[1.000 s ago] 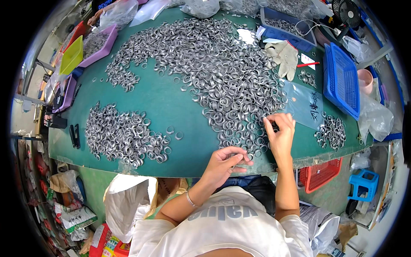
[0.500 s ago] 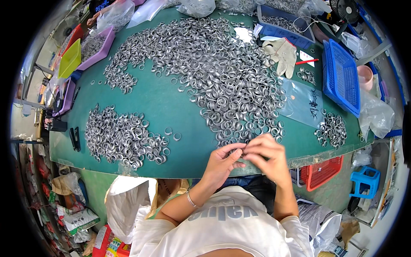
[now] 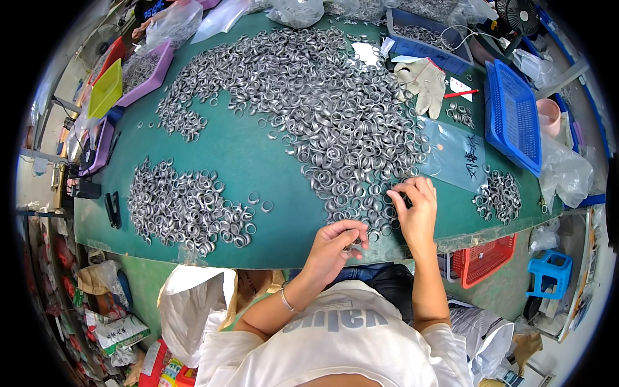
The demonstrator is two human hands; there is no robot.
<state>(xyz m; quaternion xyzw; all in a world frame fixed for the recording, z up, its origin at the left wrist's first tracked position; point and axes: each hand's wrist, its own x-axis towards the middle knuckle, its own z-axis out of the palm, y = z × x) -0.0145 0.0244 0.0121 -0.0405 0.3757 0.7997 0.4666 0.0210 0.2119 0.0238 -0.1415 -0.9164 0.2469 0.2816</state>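
The left hand (image 3: 335, 242) is hovering at the near edge of the green table (image 3: 258, 155), its fingers curled shut around what looks like a few metal rings, too small to make out. The right hand (image 3: 416, 209) is resting on the near fringe of the large ring heap (image 3: 322, 109), its fingertips pinching closed on a ring there. A smaller ring pile (image 3: 184, 206) is lying toward the near left corner, and a little ring cluster (image 3: 500, 193) toward the near right corner, beside a clear plastic bag (image 3: 458, 155). At the right edge a blue basket (image 3: 512, 116) is standing, its contents not discernible. At the far edge a blue tray (image 3: 425, 35) is holding rings; at the far left corner a purple tray (image 3: 145, 71) is also holding rings, with a yellow tray (image 3: 106, 87) beside it. A white glove (image 3: 422, 77) is lying near the blue tray.
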